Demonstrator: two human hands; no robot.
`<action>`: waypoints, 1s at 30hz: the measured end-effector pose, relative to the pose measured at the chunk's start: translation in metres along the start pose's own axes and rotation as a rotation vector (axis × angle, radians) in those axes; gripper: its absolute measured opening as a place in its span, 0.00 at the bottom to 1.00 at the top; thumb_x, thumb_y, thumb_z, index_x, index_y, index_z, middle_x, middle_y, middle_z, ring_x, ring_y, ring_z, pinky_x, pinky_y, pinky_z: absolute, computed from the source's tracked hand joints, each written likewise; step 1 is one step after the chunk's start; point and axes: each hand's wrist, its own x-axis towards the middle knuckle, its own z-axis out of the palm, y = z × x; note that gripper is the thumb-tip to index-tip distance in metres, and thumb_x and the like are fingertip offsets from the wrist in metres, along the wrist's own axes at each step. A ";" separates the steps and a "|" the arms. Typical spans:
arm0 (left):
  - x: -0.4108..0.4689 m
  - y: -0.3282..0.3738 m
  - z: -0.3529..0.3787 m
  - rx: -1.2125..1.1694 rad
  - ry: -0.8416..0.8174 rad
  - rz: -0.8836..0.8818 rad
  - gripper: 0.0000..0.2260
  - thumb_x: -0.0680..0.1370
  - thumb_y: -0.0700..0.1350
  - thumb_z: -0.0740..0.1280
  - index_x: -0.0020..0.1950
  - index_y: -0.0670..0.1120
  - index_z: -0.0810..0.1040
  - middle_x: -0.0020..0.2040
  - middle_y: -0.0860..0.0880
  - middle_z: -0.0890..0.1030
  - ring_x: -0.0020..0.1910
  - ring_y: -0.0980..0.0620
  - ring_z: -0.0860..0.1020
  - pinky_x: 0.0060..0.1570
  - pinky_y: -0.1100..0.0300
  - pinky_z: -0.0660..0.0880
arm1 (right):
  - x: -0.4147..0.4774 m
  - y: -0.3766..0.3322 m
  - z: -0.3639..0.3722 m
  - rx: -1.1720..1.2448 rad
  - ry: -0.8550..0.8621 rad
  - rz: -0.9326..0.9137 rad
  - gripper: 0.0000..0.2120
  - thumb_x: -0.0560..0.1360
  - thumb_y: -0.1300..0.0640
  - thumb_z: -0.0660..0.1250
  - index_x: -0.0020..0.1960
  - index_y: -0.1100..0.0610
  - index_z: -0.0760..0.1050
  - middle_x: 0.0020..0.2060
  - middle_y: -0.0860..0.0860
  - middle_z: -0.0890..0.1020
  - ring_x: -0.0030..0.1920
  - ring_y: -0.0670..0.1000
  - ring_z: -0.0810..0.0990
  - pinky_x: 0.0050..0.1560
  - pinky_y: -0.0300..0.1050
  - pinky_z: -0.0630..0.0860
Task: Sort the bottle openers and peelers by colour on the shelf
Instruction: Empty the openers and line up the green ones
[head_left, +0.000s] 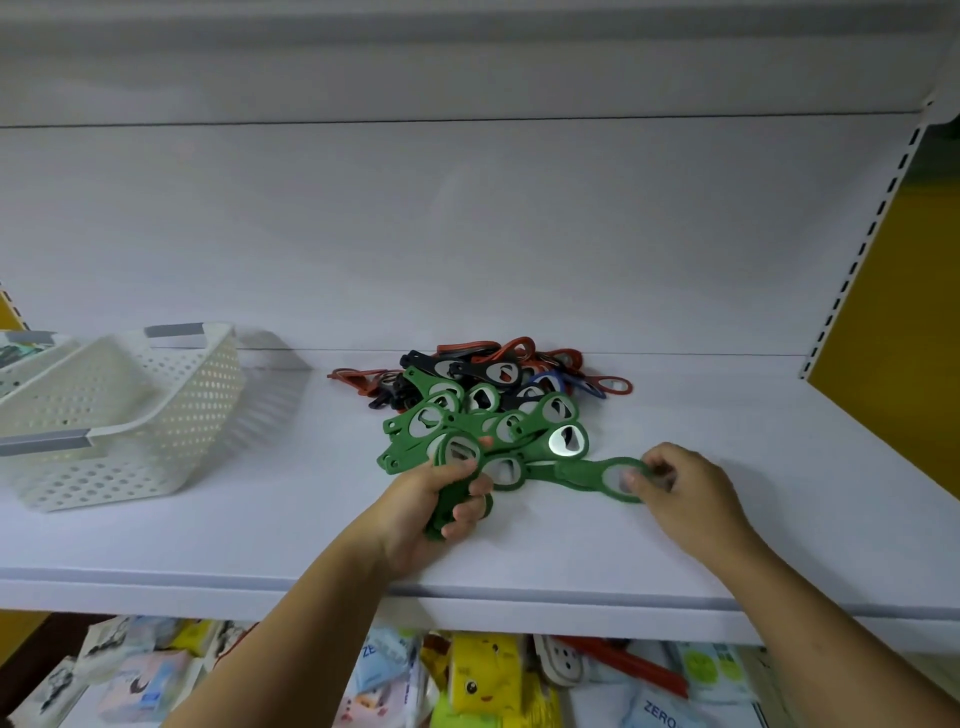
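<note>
Here's what I'm seeing from my end. Far left on the white metal shelf (727, 525) sits a white perforated plastic basket (171, 410) with grey handles. Next over, the left hand (431, 514) is curled tight round a stack of flat green bottle openers (448, 493). Mid-shelf there's the loose heap of green openers (519, 423), with the black, red and blue openers (498, 371) piled behind it by the back wall. On the right, the right hand (685, 493) pinches the ring end of a single green opener (582, 470) that's lying on the shelf.

A white shelf (675, 551) has a pale back panel (467, 218). Well left of the left grip (431, 512) sits a perforated white basket (156, 415). Packaged goods (488, 675) lie beneath, and a yellow wall (909, 312) is far right.
</note>
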 end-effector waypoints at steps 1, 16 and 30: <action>0.000 0.000 0.001 0.011 0.012 -0.005 0.13 0.79 0.39 0.57 0.63 0.42 0.70 0.34 0.46 0.69 0.26 0.54 0.69 0.20 0.65 0.67 | 0.000 0.000 -0.002 0.126 0.020 0.022 0.07 0.73 0.57 0.71 0.39 0.54 0.75 0.36 0.50 0.79 0.40 0.52 0.76 0.37 0.42 0.70; -0.010 0.000 0.005 0.294 -0.050 0.016 0.11 0.76 0.40 0.64 0.57 0.38 0.75 0.49 0.38 0.83 0.38 0.48 0.83 0.36 0.62 0.80 | 0.004 -0.099 0.051 0.440 -0.195 -0.074 0.04 0.73 0.55 0.72 0.48 0.49 0.82 0.38 0.45 0.84 0.32 0.39 0.79 0.35 0.37 0.75; 0.002 -0.002 -0.013 0.075 -0.073 0.015 0.34 0.68 0.24 0.52 0.66 0.53 0.72 0.41 0.40 0.75 0.33 0.48 0.73 0.26 0.61 0.73 | 0.011 -0.013 0.020 -0.259 -0.139 -0.031 0.21 0.71 0.42 0.70 0.57 0.55 0.78 0.55 0.47 0.75 0.59 0.50 0.73 0.60 0.46 0.70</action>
